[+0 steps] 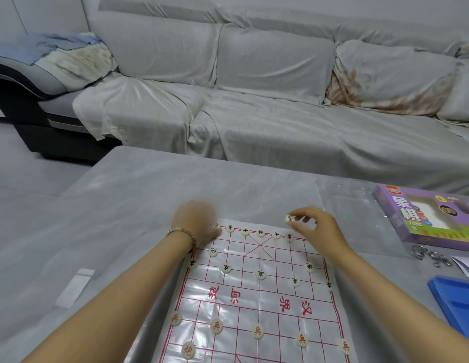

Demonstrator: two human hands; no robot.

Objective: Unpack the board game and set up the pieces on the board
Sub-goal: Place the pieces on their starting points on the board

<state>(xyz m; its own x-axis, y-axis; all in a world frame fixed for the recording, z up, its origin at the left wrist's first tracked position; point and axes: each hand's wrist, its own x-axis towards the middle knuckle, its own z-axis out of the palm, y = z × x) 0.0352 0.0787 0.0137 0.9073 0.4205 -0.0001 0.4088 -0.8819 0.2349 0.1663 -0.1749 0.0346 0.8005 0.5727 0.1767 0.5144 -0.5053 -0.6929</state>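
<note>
- My right hand is pinching a white piece over the far edge of the board.
- My left hand is reaching at the far left corner, too blurry to tell how its fingers lie.

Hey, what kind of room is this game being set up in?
Most likely a home living room: a long grey sofa draped in pale sheets stands behind a grey table, where a plastic Chinese chess board with red lines lies near its purple game box.

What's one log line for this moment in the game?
phase: filling far row | right hand: pinches white piece near far row of board | left hand: blurred, at far-left corner
</note>
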